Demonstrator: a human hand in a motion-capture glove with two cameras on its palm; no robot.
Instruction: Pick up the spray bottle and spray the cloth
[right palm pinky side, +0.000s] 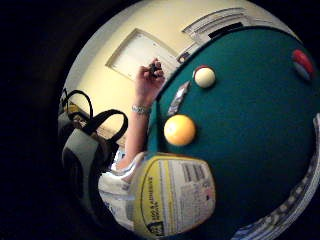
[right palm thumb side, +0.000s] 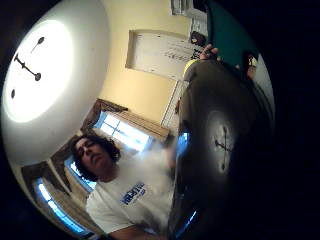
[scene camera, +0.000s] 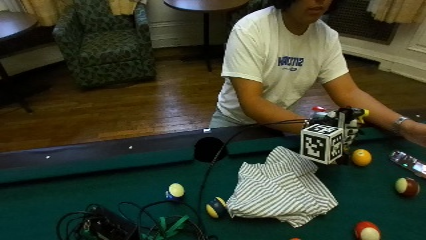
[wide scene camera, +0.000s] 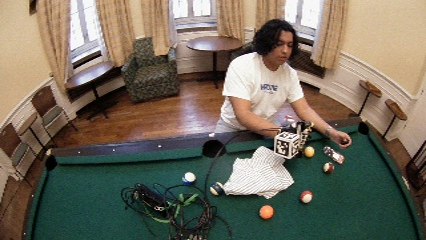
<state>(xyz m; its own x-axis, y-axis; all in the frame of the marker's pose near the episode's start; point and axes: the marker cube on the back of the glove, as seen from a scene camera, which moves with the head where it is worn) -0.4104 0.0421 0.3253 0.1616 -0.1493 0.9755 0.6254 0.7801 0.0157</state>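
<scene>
The spray bottle (scene camera: 349, 118) stood upright on the green felt near the far rail of the pool table (scene camera: 80, 190), just beside a yellow ball (scene camera: 361, 157). The gloved right hand (scene camera: 341, 126) was at the bottle, largely hidden behind its gear in the outside views; the bottle's yellow and white label (right palm pinky side: 172, 195) filled much of the little-finger palm view, so the palm was close against it, but whether the fingers were curled round it could not be told. The striped cloth (scene camera: 281, 187) lay crumpled on the felt just in front of the bottle, toward the table's middle, apparently not touching it. The person's bare left hand (wide scene camera: 341, 140) rested on the felt further along the rail, fingers curled, near a small flat object (scene camera: 407, 162). Other balls lay scattered around the cloth: a red and white one (scene camera: 405, 186), a blue and yellow one (scene camera: 215, 207) touching the cloth's edge, and an orange one (wide scene camera: 266, 212). A tangle of black cables (wide scene camera: 166, 205) sat well apart from the cloth.
</scene>
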